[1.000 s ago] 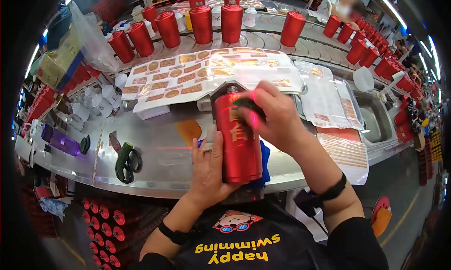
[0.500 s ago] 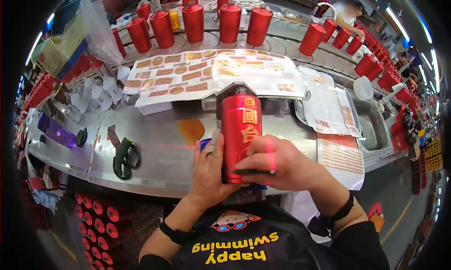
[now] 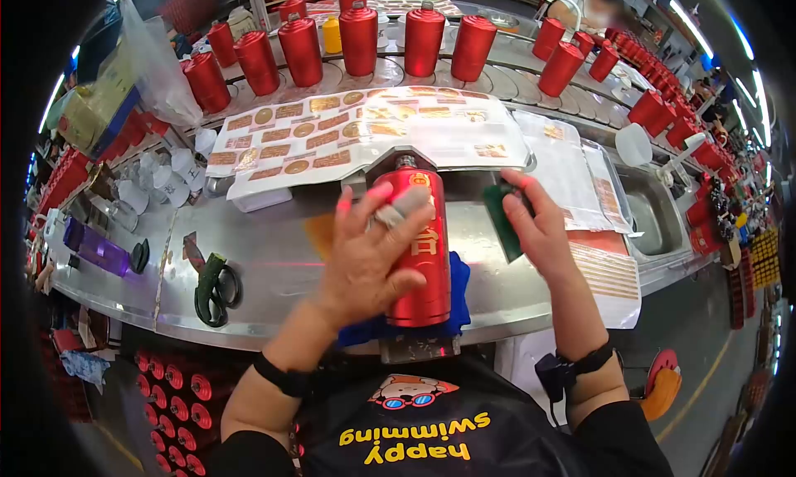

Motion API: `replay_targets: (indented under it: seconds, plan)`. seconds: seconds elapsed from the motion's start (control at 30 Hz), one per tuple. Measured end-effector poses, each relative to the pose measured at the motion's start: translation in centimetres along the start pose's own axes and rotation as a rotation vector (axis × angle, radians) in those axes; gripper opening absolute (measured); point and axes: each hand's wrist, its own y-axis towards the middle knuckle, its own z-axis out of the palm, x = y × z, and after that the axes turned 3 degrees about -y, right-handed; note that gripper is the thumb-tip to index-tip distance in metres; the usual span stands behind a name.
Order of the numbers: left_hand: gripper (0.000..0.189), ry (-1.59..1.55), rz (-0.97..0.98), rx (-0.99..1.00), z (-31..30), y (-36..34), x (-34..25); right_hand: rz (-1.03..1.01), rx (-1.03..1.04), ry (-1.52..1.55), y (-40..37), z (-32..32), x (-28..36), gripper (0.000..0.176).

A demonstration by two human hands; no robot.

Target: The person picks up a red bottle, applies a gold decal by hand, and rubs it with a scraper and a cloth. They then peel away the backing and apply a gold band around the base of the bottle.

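A red bottle (image 3: 421,288) with gold characters lies in front of me, its neck pointing away, on a blue cloth (image 3: 458,288). Over its left side my left hand (image 3: 361,257) is spread, fingers apart, with a pale wrapping on one finger; part of the gold lettering is hidden behind it. To the right of the bottle, my right hand (image 3: 543,228) pinches a flat dark green scraper (image 3: 503,221) above the metal table. Beyond the bottle's neck lies a white sheet of gold stickers (image 3: 332,137).
Scissors (image 3: 217,293) with a dark green wrapped handle and a purple bottle (image 3: 101,249) lie on the left. More sheets on a tray (image 3: 564,174) and a sink (image 3: 655,220) are right. Red bottles (image 3: 359,41) line the conveyor (image 3: 518,87); a person (image 3: 572,12) sits beyond.
My right hand has moved from the bottle's lower front up and right, taking the scraper along. My left hand has shifted from the bottle's side to over it, fingers spread.
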Motion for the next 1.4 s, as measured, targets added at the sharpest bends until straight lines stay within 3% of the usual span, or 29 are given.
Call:
replay_targets:
  seconds: [0.1, 0.13, 0.17, 0.23, 0.3, 0.4, 0.5, 0.63, 0.67, 0.77, 0.8, 0.9, 1.0, 1.1, 1.2, 1.3, 1.4]
  plan:
    - [0.069, -0.039, -0.048, -0.034, 0.2, 0.4, 0.4, -0.234, 0.03, -0.336, 3.9, -2.9, -2.3, 0.028]
    - [0.067, -0.091, -0.062, -0.08, 0.5, 0.2, -0.2, -0.197, 0.049, -0.418, 5.6, -3.4, -2.9, 0.03]
    - [0.067, -0.103, -0.075, -0.084, 0.6, -0.4, -0.5, -0.368, 0.049, -0.555, 7.9, -3.9, -4.3, 0.034]
    - [0.067, -0.125, -0.102, -0.091, 1.0, -1.4, -1.0, -0.391, 0.167, -0.725, 12.7, -4.0, -7.1, 0.044]
    - [0.067, -0.164, -0.139, -0.096, 0.9, -2.0, -1.6, -0.161, 0.234, -0.872, 16.6, -2.8, -8.5, 0.053]
    - [0.067, -0.17, -0.166, -0.077, 0.6, -2.7, -1.6, -0.006, 0.302, -1.052, 20.3, -1.1, -10.4, 0.044]
    - [0.067, -0.208, -0.186, -0.085, 0.9, -3.4, -1.2, 0.028, 0.397, -1.038, 22.2, -0.7, -9.0, 0.056]
    - [0.068, -0.332, -0.181, -0.155, 2.2, -3.9, -0.5, 0.026, 0.437, -1.189, 28.3, 0.5, -13.1, 0.037]
    - [0.068, -0.333, -0.183, -0.161, 2.1, -3.8, -0.5, -0.087, 0.457, -1.235, 30.1, 0.0, -15.6, 0.028]
    - [0.067, -0.335, -0.184, -0.173, 2.6, -4.5, 0.1, 0.1, 0.514, -1.156, 31.6, -1.3, -16.7, 0.033]
    - [0.066, -0.342, -0.196, -0.173, 2.7, -4.8, 0.1, 0.225, 0.5, -1.127, 32.1, -2.0, -17.6, 0.048]
    - [0.065, -0.352, -0.187, -0.168, 2.7, -4.8, 0.3, 0.533, 0.288, -0.878, 29.2, -1.7, -12.5, 0.048]
    - [0.063, -0.365, -0.19, -0.169, 2.8, -4.9, 0.5, 0.584, 0.078, -0.5, 30.0, -1.8, -15.6, 0.048]
    - [0.063, -0.375, -0.192, -0.163, 2.9, -5.0, 0.6, 0.26, 0.196, -0.677, 31.2, -2.3, -17.6, 0.038]
    - [0.062, -0.364, -0.197, -0.168, 2.9, -5.1, 0.5, -0.062, 0.156, -1.086, 31.6, -1.6, -17.9, 0.029]
    - [0.062, -0.385, -0.206, -0.192, 3.1, -5.1, 0.4, -0.084, 0.005, -1.244, 29.4, -0.5, -14.0, 0.022]
    - [0.061, -0.393, -0.205, -0.21, 3.2, -5.0, 0.3, -0.216, -0.019, -1.407, 29.0, -0.6, -12.0, 0.021]
